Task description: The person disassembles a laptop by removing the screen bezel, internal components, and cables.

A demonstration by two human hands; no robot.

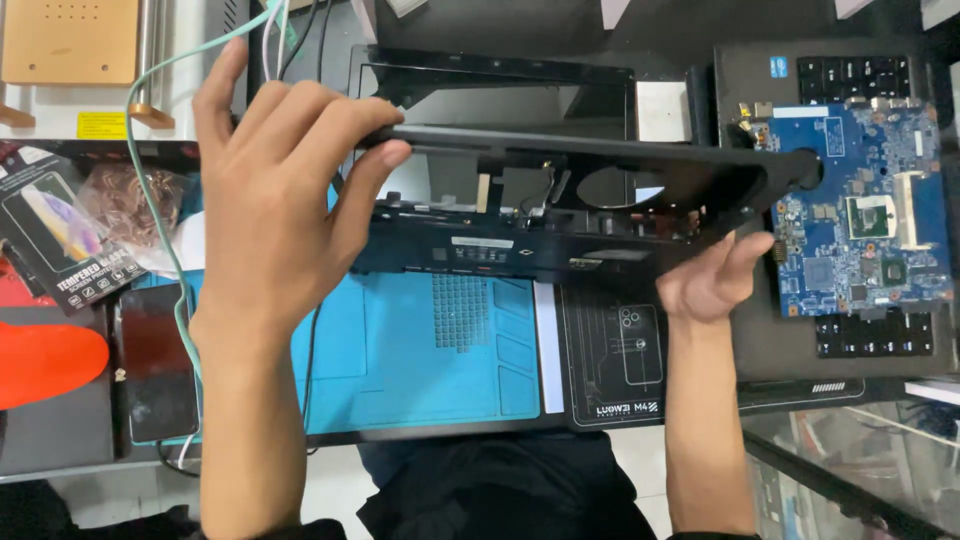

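Observation:
A black laptop bottom case (560, 200) is held tilted above the blue work mat (420, 350). My left hand (275, 200) grips the case's left end, fingers curled over its upper edge. My right hand (712, 275) supports the case's right end from underneath, palm up. The case's inner side faces me, showing cut-outs and a round fan opening. Behind it lies a black screen bezel frame (500, 75).
A blue laptop motherboard (860, 210) rests on a black keyboard (870, 335) at the right. A dark phone (155, 360), a screen protector pack (60, 230) and an orange object (45, 360) lie at the left. A pale green cable (150, 200) runs down the left. A black mat (610, 350) lies beside the blue one.

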